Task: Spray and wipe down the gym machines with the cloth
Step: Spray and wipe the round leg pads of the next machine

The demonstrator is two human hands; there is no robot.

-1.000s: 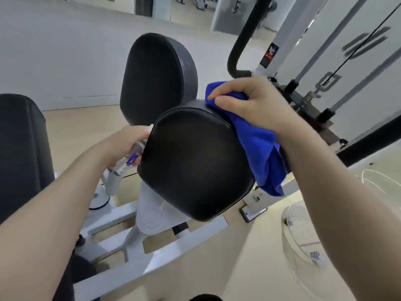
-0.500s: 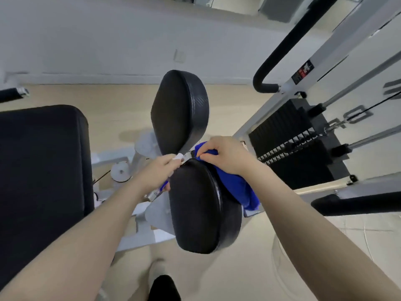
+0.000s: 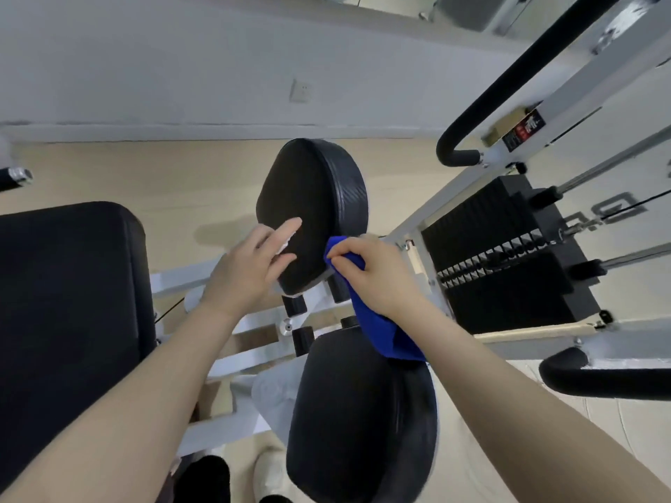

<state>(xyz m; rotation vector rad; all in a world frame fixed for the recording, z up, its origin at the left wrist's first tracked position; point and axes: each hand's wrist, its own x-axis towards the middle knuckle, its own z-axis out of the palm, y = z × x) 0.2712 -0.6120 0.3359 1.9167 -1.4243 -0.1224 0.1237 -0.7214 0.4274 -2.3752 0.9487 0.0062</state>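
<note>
Your right hand (image 3: pixel 370 274) grips the cloth (image 3: pixel 377 332), hanging down toward you; your left hand (image 3: pixel 250 270) holds a small sprayer, forefinger outstretched; red label (image 3: pixel 523 134) unreadable

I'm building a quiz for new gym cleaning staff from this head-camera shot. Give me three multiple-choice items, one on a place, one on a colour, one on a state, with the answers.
1. Where is the cloth bunched?
A. on the floor
B. between the two round pads, in the right hand
C. on the weight stack

2. What colour is the cloth?
A. blue
B. red
C. white

3. What is the left hand doing?
A. hanging empty at the side
B. gripping the curved handle
C. reaching to the far pad with a small white object in its grip

Answers:
1 B: the right hand pinches it by the far pad, above the near pad.
2 A: it is plainly blue.
3 C: the left hand lies against that pad, something white under its fingers.
</note>
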